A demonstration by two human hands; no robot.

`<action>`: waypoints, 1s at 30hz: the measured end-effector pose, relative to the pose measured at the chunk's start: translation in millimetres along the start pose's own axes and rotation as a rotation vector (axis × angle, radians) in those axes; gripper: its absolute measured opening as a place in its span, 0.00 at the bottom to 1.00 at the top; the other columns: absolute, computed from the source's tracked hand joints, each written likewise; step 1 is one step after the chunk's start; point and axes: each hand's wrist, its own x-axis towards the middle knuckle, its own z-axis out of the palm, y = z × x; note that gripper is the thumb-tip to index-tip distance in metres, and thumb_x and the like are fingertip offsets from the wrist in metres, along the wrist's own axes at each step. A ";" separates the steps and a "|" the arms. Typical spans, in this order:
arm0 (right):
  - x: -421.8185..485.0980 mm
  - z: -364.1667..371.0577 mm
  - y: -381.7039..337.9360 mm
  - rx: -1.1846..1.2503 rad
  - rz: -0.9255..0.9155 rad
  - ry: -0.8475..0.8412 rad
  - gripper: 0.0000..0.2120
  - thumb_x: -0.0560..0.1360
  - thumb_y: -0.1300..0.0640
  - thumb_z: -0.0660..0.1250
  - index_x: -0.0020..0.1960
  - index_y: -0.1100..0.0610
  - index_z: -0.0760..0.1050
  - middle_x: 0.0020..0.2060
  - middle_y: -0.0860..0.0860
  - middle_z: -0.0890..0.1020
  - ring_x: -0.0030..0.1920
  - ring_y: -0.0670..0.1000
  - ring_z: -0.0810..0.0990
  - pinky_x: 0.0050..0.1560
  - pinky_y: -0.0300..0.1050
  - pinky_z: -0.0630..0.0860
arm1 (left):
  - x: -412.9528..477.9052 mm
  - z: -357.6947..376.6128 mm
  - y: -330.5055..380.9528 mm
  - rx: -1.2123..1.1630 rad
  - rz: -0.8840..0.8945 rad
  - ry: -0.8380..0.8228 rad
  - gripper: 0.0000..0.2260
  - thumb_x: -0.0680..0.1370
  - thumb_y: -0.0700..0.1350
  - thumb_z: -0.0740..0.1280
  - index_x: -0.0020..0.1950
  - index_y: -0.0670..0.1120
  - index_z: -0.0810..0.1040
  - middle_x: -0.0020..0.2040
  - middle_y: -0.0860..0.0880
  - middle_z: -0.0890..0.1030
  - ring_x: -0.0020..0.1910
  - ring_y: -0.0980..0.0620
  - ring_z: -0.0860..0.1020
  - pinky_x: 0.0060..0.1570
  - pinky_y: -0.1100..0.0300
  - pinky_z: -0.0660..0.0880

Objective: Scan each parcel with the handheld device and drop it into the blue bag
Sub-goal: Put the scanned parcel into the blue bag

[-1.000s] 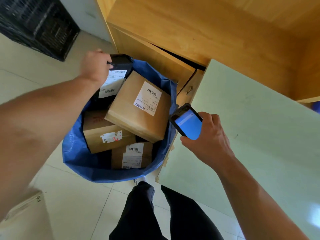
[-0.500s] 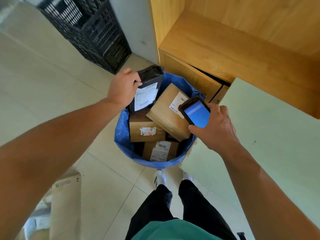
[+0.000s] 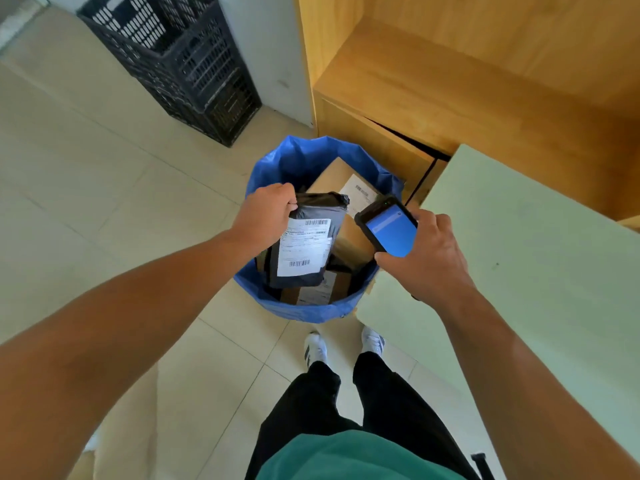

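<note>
Tiled floor [image 3: 104, 202]; blue bag [image 3: 298, 157] stands open at the feet, black parcel [image 3: 308, 244] held over its mouth.
Bag sits just beside wooden shelf unit [image 3: 450, 81] and pale table [image 3: 536, 271] edge on the right; black crate [image 3: 180, 60] well apart, back left by the wall. Left hand [image 3: 266, 216] grips parcel's top edge, label up. Right hand [image 3: 426, 261] curls round handheld device [image 3: 389, 226], screen blue, just beside parcel. Brown box [image 3: 332, 178] lies inside bag. Open floor to the left.

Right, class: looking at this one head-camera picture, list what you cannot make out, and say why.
Label print on the black parcel: too small, head view.
Lower boxes in the blue bag: covered by that parcel and the big cardboard box.
Screen of the handheld device: plain blue, contents unreadable.
Fingertips of the right hand: hidden behind the device.
</note>
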 end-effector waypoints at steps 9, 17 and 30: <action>2.3 6.5 31.1 -0.042 0.043 -0.006 0.34 0.68 0.46 0.77 0.67 0.53 0.65 0.54 0.52 0.68 0.51 0.56 0.75 0.49 0.54 0.79 | -46.2 74.6 -35.2 0.163 -0.311 -0.426 0.10 0.78 0.35 0.61 0.52 0.45 0.79 0.49 0.43 0.78 0.49 0.40 0.77 0.47 0.49 0.71; 12.7 12.6 17.3 -0.039 -0.044 -0.012 0.38 0.68 0.44 0.77 0.71 0.53 0.63 0.56 0.51 0.68 0.54 0.54 0.73 0.52 0.52 0.78 | -60.8 73.7 -54.5 0.428 -0.356 -0.748 0.12 0.80 0.40 0.62 0.60 0.44 0.80 0.46 0.46 0.74 0.47 0.43 0.77 0.46 0.50 0.76; 0.9 -13.5 3.7 -0.068 -0.038 0.011 0.38 0.68 0.42 0.76 0.70 0.53 0.62 0.56 0.51 0.68 0.55 0.55 0.74 0.54 0.54 0.78 | -27.6 9.2 7.7 0.211 -0.114 -0.232 0.25 0.80 0.47 0.64 0.78 0.49 0.66 0.70 0.46 0.74 0.69 0.42 0.73 0.57 0.45 0.77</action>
